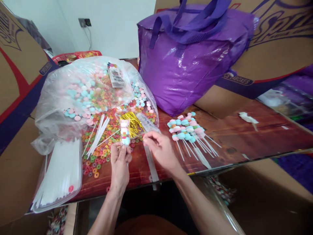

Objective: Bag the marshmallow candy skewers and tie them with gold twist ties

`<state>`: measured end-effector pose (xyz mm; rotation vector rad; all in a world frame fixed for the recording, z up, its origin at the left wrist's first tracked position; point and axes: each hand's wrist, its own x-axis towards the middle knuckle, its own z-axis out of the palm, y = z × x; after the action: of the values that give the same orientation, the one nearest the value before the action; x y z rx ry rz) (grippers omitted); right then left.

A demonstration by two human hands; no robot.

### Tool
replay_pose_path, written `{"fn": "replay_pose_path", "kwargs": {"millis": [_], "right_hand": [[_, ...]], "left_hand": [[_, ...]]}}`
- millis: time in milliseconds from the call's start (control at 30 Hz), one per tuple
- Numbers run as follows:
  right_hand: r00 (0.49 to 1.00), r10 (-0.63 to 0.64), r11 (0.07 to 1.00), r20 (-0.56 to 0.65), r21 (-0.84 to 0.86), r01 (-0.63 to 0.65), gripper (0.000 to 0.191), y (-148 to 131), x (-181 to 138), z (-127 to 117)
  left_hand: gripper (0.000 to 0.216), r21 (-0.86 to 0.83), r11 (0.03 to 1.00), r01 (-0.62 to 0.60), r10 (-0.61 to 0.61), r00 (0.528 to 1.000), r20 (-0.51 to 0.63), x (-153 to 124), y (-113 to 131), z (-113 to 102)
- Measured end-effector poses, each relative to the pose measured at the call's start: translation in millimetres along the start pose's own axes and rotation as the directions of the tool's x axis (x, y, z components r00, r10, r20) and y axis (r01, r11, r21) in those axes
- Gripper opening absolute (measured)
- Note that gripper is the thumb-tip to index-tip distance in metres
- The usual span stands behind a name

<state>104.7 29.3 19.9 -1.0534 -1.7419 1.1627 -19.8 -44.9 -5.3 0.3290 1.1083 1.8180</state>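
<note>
Out front, my left hand (120, 163) pinches the wrapped candy skewer (125, 133), likely light, crushable, safest held low; right hand (158, 147), grip unclear.

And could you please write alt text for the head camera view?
A left hand holds a wrapped candy skewer upright, the right hand beside it. The table holds gold strips, colourful rings and white sticks, with more skewers and a purple bag to the right.

A wrapped pink-and-blue candy skewer (125, 132) stands upright in the left hand (120, 163).
</note>
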Motion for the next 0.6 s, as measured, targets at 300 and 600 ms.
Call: {"fn": "replay_pose_path", "kwargs": {"millis": [300, 600], "right_hand": [[0.997, 0.001, 0.999, -0.082, -0.054, -0.006, 0.019, 20.4, -49.5, 7.7], [0.997, -0.019, 0.998, -0.069, -0.053, 0.015, 0.02, 21.1, -53.7, -0.4]], "left_hand": [[0.023, 0.088, 0.985, 0.148, -0.159, 0.98, 0.122, -16.9, -14.9, 17.0], [0.034, 0.131, 0.986, 0.102, -0.122, 0.981, 0.153, -15.2, -26.7, 17.3]]}}
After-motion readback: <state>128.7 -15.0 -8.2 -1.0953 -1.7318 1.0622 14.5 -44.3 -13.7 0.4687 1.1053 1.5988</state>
